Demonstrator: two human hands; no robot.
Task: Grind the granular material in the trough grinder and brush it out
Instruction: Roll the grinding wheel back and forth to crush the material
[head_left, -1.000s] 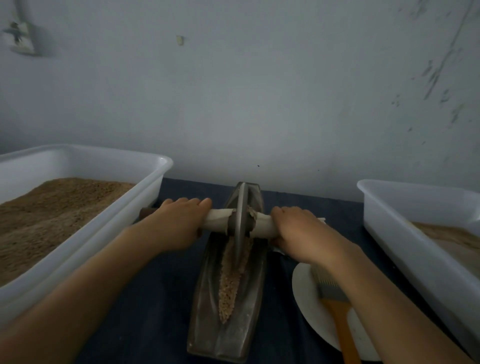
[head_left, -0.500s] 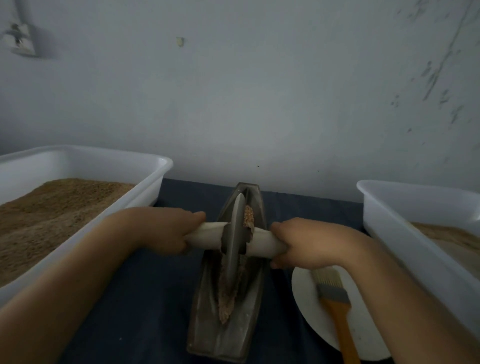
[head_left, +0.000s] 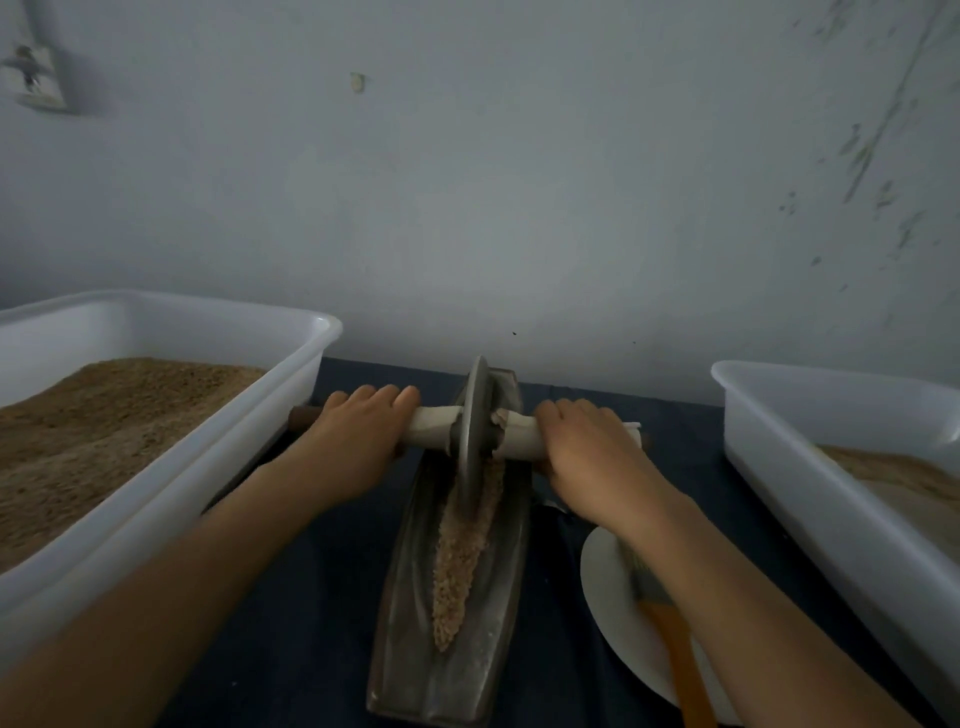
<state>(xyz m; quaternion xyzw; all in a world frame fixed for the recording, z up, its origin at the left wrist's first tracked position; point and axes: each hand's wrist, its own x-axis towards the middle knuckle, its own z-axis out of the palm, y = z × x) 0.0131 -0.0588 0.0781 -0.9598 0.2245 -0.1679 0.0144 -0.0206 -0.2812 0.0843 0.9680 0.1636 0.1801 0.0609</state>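
Head view: both hands, left (head_left: 358, 436) and right (head_left: 592, 447), gripping the axle (head_left: 431, 426), had rolled the wheel (head_left: 474, 431) back to the trough's (head_left: 415, 649) far end (grain (head_left: 457, 561) still coarse), so grinding continued.

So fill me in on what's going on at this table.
A person is grinding grain in a metal trough grinder. The left hand and right hand each grip one end of the axle through the grinding wheel, which sits at the trough's far end. Coarse granular material lies along the groove. A brush rests unused on a white plate, under the right forearm. White tubs of brown material flank the grinder.
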